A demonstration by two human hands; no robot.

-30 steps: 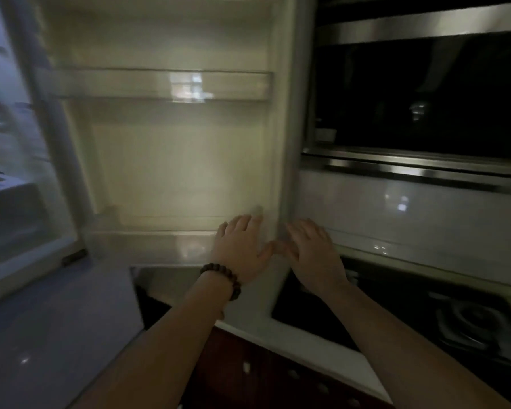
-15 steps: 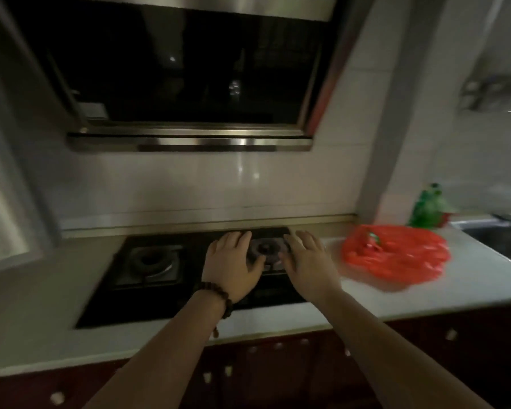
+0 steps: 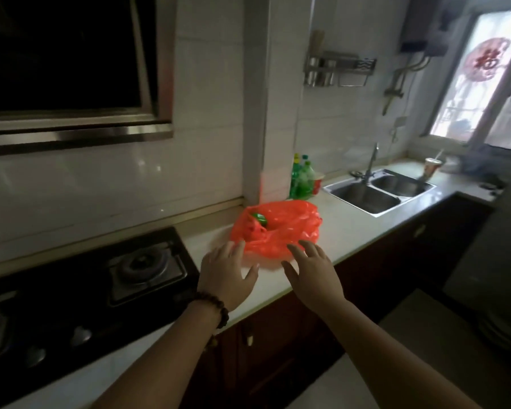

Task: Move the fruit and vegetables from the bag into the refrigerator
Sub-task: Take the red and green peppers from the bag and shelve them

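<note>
Red plastic bag (image 3: 278, 231) lying on the white worktop (image 3: 351, 228) beside the stove (image 3: 101, 278), something green (image 3: 260, 219) at its mouth, left hand (image 3: 226, 276) and right hand (image 3: 313, 274) hovering just before it, fingers spread, each grip released

Both arms outstretched toward bag (image 3: 281, 228). Left hand (image 3: 226, 278) just short of it, fingers spread, empty; right hand (image 3: 313, 274) likewise.

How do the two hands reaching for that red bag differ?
The left hand wears a dark bead bracelet; the right hand has a bare wrist. The left hand reaches for the red bag near its open end, the right hand near its bulging end. Both are open, fingers spread, holding nothing.
</note>
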